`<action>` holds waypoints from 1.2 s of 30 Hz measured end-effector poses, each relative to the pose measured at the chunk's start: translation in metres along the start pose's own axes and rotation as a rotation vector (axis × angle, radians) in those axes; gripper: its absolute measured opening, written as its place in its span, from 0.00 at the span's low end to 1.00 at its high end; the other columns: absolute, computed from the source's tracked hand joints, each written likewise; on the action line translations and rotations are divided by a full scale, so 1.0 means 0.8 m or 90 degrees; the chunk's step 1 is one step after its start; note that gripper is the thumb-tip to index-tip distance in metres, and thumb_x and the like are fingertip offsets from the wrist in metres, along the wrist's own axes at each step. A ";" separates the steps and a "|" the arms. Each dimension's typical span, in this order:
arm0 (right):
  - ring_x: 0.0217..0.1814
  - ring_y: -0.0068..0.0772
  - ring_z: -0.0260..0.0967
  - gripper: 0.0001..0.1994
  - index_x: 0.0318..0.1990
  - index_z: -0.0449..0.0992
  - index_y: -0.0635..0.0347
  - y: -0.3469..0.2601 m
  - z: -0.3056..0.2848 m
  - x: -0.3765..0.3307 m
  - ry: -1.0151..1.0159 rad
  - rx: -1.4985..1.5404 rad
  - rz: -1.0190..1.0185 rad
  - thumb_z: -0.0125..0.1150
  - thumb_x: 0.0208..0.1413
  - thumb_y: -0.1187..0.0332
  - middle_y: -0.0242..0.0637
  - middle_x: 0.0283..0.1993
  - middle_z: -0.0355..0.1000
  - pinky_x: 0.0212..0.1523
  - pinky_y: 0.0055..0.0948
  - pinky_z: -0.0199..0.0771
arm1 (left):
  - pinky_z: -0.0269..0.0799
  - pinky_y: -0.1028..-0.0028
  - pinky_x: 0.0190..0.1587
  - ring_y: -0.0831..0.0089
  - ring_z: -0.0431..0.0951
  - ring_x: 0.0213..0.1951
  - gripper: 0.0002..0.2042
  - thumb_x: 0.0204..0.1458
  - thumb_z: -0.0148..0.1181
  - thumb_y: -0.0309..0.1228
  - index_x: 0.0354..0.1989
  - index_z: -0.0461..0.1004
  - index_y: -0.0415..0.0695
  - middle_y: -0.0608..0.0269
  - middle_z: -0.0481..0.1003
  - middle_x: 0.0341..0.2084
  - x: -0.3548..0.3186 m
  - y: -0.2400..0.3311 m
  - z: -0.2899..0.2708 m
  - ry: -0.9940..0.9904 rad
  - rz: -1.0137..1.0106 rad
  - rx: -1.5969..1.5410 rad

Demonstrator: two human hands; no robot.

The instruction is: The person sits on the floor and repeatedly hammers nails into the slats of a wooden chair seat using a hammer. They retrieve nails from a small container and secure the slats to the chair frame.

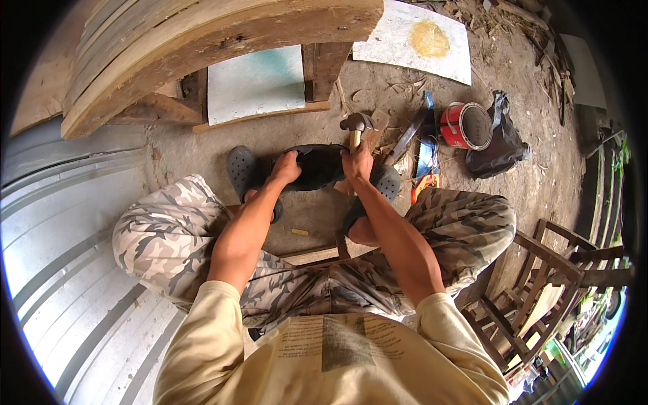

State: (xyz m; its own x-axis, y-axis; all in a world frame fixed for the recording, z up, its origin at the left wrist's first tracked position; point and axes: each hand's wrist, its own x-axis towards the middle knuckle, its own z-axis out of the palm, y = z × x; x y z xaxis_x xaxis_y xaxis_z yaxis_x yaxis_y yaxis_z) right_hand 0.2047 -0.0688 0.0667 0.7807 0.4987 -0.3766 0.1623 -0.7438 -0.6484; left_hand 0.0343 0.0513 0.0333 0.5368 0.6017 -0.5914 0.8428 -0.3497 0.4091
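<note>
My right hand (358, 163) is closed around the wooden handle of a hammer (355, 138), its dark metal head up and away from me. My left hand (287, 167) is closed at the left edge of a black bag-like piece (320, 166). That piece stretches between my two hands, low between my feet in grey clogs (241, 169). Its right end meets my right hand, but I cannot tell whether those fingers grip it too. Just beyond the hammer lies a wooden block (379, 123).
A curved wooden bench (223, 44) stands ahead on the left. Rightward lie a saw (426, 152) with an orange handle, a red bucket (466, 127) and a black plastic bag (497, 142). A wooden chair (533, 290) is at right; corrugated metal (81, 223) borders my left.
</note>
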 end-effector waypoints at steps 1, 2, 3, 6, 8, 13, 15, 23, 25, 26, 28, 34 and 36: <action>0.44 0.64 0.72 0.15 0.39 0.66 0.66 -0.001 0.000 -0.009 0.032 0.020 -0.011 0.64 0.52 0.66 0.58 0.38 0.74 0.43 0.51 0.70 | 0.72 0.58 0.52 0.49 0.75 0.52 0.16 0.54 0.57 0.26 0.51 0.74 0.39 0.43 0.76 0.47 -0.004 0.002 0.000 0.025 0.003 -0.017; 0.44 0.63 0.72 0.15 0.39 0.66 0.66 -0.002 0.001 -0.018 0.063 0.040 -0.023 0.64 0.52 0.66 0.57 0.37 0.75 0.43 0.50 0.71 | 0.72 0.58 0.52 0.50 0.75 0.52 0.17 0.53 0.57 0.26 0.52 0.74 0.40 0.44 0.76 0.47 -0.009 0.005 0.002 0.051 0.007 -0.034; 0.44 0.63 0.73 0.16 0.39 0.66 0.66 -0.004 0.003 -0.028 0.096 0.061 -0.033 0.65 0.53 0.66 0.56 0.36 0.75 0.43 0.48 0.71 | 0.72 0.59 0.52 0.51 0.75 0.52 0.18 0.53 0.58 0.25 0.53 0.74 0.41 0.44 0.76 0.48 -0.014 0.009 0.002 0.075 0.010 -0.048; 0.43 0.62 0.73 0.15 0.39 0.66 0.67 -0.009 0.004 -0.057 0.028 0.242 0.016 0.64 0.54 0.65 0.55 0.33 0.75 0.41 0.43 0.72 | 0.73 0.60 0.51 0.52 0.77 0.49 0.15 0.52 0.58 0.25 0.50 0.76 0.41 0.46 0.78 0.45 -0.035 0.023 0.007 0.134 0.032 -0.119; 0.43 0.53 0.75 0.15 0.42 0.68 0.65 -0.005 0.009 -0.066 -0.039 0.317 -0.001 0.64 0.55 0.66 0.50 0.35 0.75 0.41 0.39 0.72 | 0.72 0.61 0.53 0.52 0.75 0.50 0.19 0.47 0.63 0.25 0.50 0.74 0.43 0.51 0.74 0.49 -0.053 0.019 0.014 0.198 0.188 -0.057; 0.38 0.32 0.73 0.14 0.46 0.69 0.62 0.049 0.033 -0.042 -0.146 0.160 -0.039 0.64 0.54 0.68 0.37 0.35 0.72 0.41 0.35 0.71 | 0.57 0.57 0.66 0.53 0.58 0.66 0.44 0.40 0.72 0.30 0.67 0.53 0.47 0.52 0.55 0.65 -0.055 0.022 -0.001 0.067 0.204 0.191; 0.41 0.44 0.74 0.15 0.45 0.69 0.63 0.074 0.048 -0.038 -0.168 0.240 0.041 0.62 0.52 0.68 0.45 0.39 0.73 0.41 0.38 0.72 | 0.52 0.55 0.69 0.49 0.55 0.68 0.53 0.37 0.75 0.37 0.70 0.44 0.49 0.46 0.51 0.67 -0.040 0.020 -0.008 0.030 0.190 0.180; 0.42 0.31 0.72 0.09 0.42 0.67 0.61 0.096 0.033 -0.008 -0.133 0.560 0.241 0.60 0.55 0.77 0.36 0.40 0.68 0.46 0.31 0.78 | 0.57 0.58 0.68 0.46 0.53 0.68 0.53 0.31 0.78 0.29 0.69 0.50 0.52 0.45 0.51 0.67 0.056 -0.010 -0.014 -0.182 0.269 0.040; 0.42 0.31 0.72 0.09 0.41 0.67 0.61 0.085 0.022 0.001 -0.152 0.529 0.266 0.60 0.55 0.77 0.36 0.40 0.68 0.47 0.31 0.78 | 0.59 0.57 0.67 0.46 0.54 0.68 0.52 0.32 0.77 0.28 0.69 0.50 0.52 0.46 0.51 0.67 0.065 -0.014 -0.008 -0.201 0.234 0.043; 0.42 0.31 0.72 0.09 0.41 0.67 0.61 0.078 0.018 0.005 -0.164 0.512 0.277 0.60 0.55 0.77 0.36 0.41 0.68 0.47 0.31 0.78 | 0.59 0.57 0.67 0.46 0.54 0.67 0.52 0.32 0.76 0.28 0.69 0.50 0.53 0.47 0.52 0.66 0.068 -0.018 -0.005 -0.208 0.214 0.044; 0.40 0.30 0.72 0.09 0.41 0.67 0.60 0.087 0.021 0.007 -0.160 0.519 0.274 0.60 0.54 0.76 0.35 0.39 0.69 0.44 0.29 0.77 | 0.61 0.57 0.65 0.46 0.58 0.65 0.50 0.35 0.75 0.29 0.69 0.49 0.51 0.47 0.54 0.63 0.054 -0.005 -0.004 -0.156 0.225 0.076; 0.35 0.26 0.69 0.10 0.41 0.67 0.61 0.100 0.038 0.006 -0.138 0.447 0.238 0.61 0.53 0.74 0.32 0.33 0.67 0.39 0.27 0.73 | 0.64 0.58 0.64 0.47 0.61 0.63 0.39 0.46 0.68 0.32 0.66 0.51 0.50 0.51 0.57 0.62 -0.010 -0.012 0.005 -0.032 0.257 0.108; 0.32 0.27 0.68 0.11 0.42 0.68 0.62 0.103 0.046 0.005 -0.109 0.408 0.234 0.60 0.53 0.73 0.33 0.32 0.69 0.36 0.30 0.70 | 0.64 0.58 0.64 0.48 0.62 0.63 0.36 0.49 0.66 0.32 0.65 0.53 0.49 0.51 0.58 0.62 -0.019 -0.018 0.015 -0.003 0.266 0.116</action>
State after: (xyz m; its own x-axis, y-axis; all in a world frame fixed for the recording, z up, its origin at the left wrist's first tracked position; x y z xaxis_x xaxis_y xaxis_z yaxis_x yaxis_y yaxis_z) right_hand 0.1993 -0.1118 -0.0123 0.6042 0.3698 -0.7058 -0.5136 -0.4966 -0.6998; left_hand 0.0142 0.0385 0.0278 0.8325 0.3782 -0.4050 0.5463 -0.6825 0.4856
